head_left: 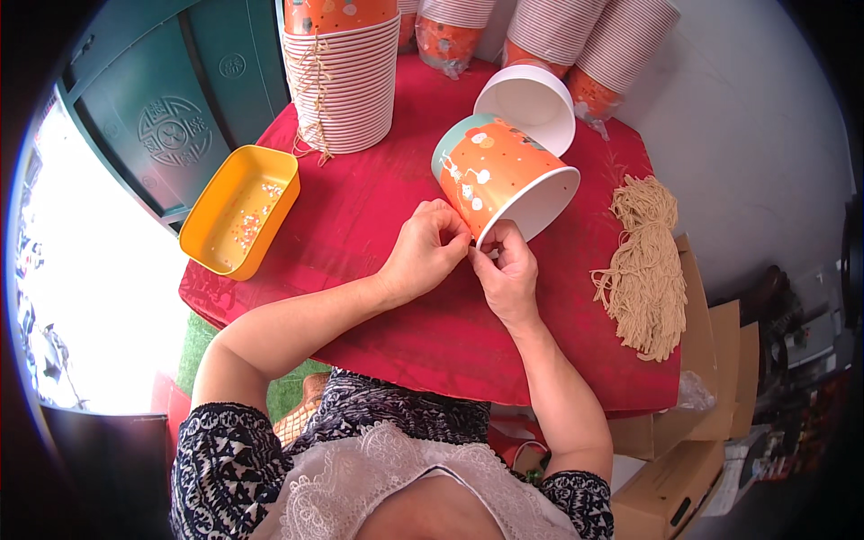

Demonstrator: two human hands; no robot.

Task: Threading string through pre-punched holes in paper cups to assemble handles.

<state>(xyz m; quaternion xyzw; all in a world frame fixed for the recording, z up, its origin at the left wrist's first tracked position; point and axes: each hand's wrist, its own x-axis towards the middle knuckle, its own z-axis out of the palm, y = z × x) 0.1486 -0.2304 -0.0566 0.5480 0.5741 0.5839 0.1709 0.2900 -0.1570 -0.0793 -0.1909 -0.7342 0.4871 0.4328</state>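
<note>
Everything you work with sits on one red-covered counter [387, 207], and the orange bucket [495, 166] lies tilted on its side above it, mouth toward the lower right. Left of the orange bucket, beyond the counter, stands a green panel [171, 99] with a round raised emblem. To its lower right, past the counter's edge, are cardboard boxes [666, 486], too overlapped for you to count.

You have five stacks of nested buckets: one tall stack [346, 85] to the upper left of the orange bucket, and four back stacks [621, 49] behind it, one of those mostly hidden. One white-lined bucket [531, 99] lies just behind the orange bucket, its pale inside showing. One tan string bundle [643, 270] rests to its right, and one yellow container [270, 229] sits well to its left.

Both your hands are at the orange bucket's near rim, close together. Your right hand [508, 274] pinches the rim between thumb and fingers; your left hand [427, 247] brings its fingertips together right beside it, and you cannot tell what lies between them.

Smallest are the tan strands [312, 99] down the tall stack and the pale and reddish bits [249, 229] inside the yellow container, too many to count.
</note>
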